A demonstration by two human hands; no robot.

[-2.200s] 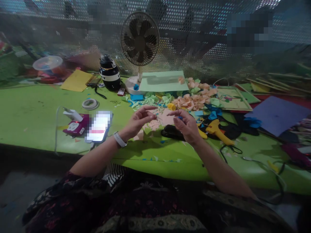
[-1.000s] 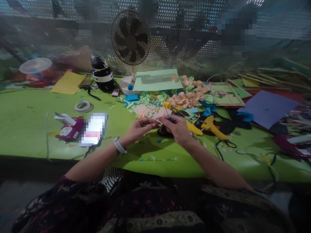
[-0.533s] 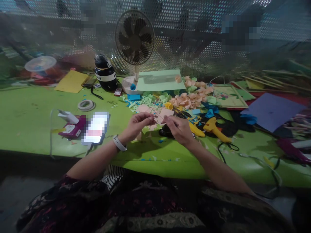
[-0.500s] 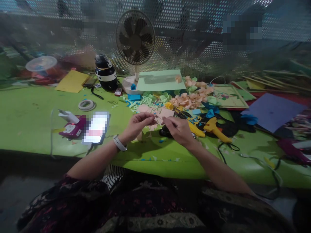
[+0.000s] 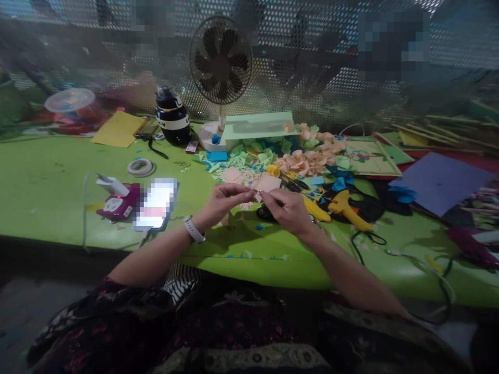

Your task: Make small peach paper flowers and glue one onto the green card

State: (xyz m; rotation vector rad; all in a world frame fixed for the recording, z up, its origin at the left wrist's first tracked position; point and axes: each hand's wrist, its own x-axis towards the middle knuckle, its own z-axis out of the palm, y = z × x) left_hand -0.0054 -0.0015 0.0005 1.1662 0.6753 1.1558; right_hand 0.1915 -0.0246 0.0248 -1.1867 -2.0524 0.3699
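Thin piece (image 5: 258, 192), too small to identify, sits in the pinching grip of left hand (image 5: 223, 203) and right hand (image 5: 289, 210).

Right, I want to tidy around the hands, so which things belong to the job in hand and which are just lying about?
Probably in use:
tiny thin item, too small to identify, between the fingers of the left hand and right hand
square pale-pink paper, just beyond them

Seemingly lying about:
rounded black bottle with white band
round white tape roll
round-caged grey fan
rectangular bright-screened phone
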